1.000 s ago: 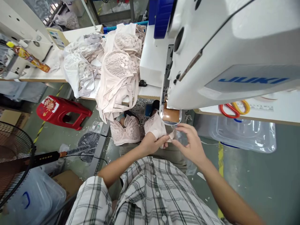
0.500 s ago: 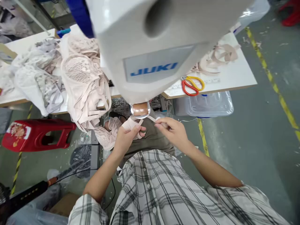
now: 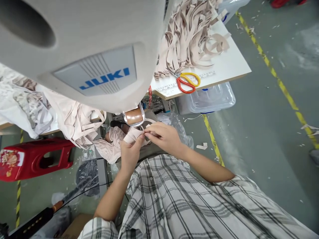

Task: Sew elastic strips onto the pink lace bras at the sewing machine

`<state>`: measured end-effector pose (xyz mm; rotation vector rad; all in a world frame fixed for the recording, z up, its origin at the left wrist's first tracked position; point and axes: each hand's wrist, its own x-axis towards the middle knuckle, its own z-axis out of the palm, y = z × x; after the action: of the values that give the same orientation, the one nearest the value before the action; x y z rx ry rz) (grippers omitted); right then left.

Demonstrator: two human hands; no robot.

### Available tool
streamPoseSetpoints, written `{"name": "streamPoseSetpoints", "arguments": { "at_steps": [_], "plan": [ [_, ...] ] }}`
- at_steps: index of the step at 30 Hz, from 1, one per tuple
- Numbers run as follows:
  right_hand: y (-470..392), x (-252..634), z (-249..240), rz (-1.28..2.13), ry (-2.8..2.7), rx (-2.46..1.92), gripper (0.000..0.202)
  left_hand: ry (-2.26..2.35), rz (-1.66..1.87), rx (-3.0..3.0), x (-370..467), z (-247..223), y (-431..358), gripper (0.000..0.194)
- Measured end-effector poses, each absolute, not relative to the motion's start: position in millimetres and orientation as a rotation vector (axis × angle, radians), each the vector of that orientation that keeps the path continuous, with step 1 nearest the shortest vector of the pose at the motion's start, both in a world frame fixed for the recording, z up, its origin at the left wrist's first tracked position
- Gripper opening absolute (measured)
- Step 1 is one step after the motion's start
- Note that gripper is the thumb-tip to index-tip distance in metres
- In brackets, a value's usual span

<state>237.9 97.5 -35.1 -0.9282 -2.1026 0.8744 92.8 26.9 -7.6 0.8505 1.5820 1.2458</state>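
Note:
My left hand [image 3: 131, 151] is closed on the pale pink fabric of a lace bra [image 3: 109, 148], the thumb lying on top. Its lace part hangs to the left over my lap. Fingertips of my right hand [image 3: 165, 136] pinch together right beside the left thumb, on a narrow pale pink strap [image 3: 150, 120] that loops up behind the fingers. Exactly where strap and bra meet is hidden by the fingers. Just above both hands is the rounded brown and clear end piece [image 3: 134, 117] of a white JUKI sewing machine [image 3: 99, 96].
Scissors [image 3: 186, 87] with red and yellow handles lie on the white table [image 3: 231, 68], beside a pile of pale straps [image 3: 184, 43]. More bras [image 3: 74, 118] hang over the left table edge. A red stool [image 3: 37, 159] stands left; a clear plastic box [image 3: 211, 99] sits under the table.
My view has shifted, so the machine head appears further left. My right hand has come in to the left hand, and the fingertips now meet at the fabric. Both hands keep their hold.

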Motion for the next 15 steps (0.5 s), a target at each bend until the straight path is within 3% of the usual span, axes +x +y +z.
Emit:
{"name": "streamPoseSetpoints", "arguments": {
  "at_steps": [6, 15],
  "plan": [
    [111.3, 247.4, -26.1, 1.068, -2.259, -0.859, 0.010, 1.733, 1.216, 1.117, 92.1, -9.8, 20.4, 0.022],
    [117.2, 252.5, -20.6, 1.366, -2.318, -0.688, 0.011, 1.537, 1.162, 1.111, 87.7, -17.4, 21.6, 0.020]
  ]
}}
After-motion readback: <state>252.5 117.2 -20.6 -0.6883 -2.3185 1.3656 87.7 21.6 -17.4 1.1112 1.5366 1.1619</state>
